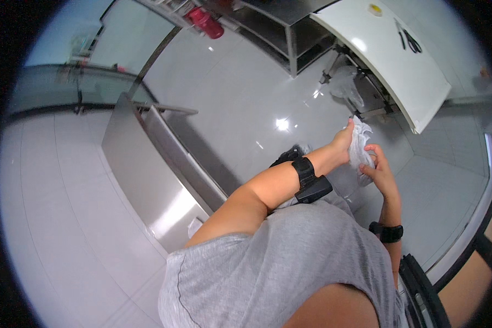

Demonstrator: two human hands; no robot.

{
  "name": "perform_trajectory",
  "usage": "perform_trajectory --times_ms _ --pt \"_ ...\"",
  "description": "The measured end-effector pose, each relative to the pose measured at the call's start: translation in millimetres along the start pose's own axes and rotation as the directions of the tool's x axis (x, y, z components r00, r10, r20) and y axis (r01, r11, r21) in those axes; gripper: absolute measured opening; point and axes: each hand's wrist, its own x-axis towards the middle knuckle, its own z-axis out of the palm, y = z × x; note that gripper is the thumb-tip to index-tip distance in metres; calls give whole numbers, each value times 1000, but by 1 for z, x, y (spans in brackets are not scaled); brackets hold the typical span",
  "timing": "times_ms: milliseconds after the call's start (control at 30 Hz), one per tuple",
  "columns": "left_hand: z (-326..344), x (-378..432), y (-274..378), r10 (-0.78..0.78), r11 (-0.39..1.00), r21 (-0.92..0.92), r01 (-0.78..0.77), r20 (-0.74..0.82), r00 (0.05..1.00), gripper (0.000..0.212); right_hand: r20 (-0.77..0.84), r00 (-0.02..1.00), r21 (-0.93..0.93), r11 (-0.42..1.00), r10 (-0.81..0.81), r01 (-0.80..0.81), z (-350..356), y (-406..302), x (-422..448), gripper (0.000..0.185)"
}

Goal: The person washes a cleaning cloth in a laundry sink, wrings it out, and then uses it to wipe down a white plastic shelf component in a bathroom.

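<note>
A crumpled white cloth (358,149) is held between my two hands, out in front of my body. My left hand (342,141) grips it along one side, its thumb pointing up by the top of the cloth. On the other side, my right hand (379,170) pinches the cloth's lower part with curled fingers. Both wrists wear black straps, and a black box-shaped device (313,189) sits at my left forearm. The palm side of my left hand is partly hidden by the cloth.
A white table (393,61) with black-handled scissors (412,41) and a tape roll (375,10) stands ahead. Beneath it hangs a clear plastic bag (346,86). A metal shelf unit (291,49) adjoins it, near a red bottle (205,22). Left is a stainless steel cabinet (147,164).
</note>
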Motion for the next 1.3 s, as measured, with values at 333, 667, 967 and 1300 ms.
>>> perform_trajectory --times_ms 333,667,967,1300 --pt "-17 -27 41 292 940 -174 -294 -38 956 35 -9 989 -185 972 -150 146 19 -2 59 33" --pt "-60 -83 165 536 775 -328 -540 -110 837 41 132 984 6 993 -115 116 116 -81 157 26" --pt "-113 -180 278 812 533 -154 -832 -183 554 48 128 955 339 917 -268 212 236 -156 228 21" --pt "-169 -243 352 817 272 -51 -961 -516 259 45 310 907 183 954 -284 237 331 -212 314 21"
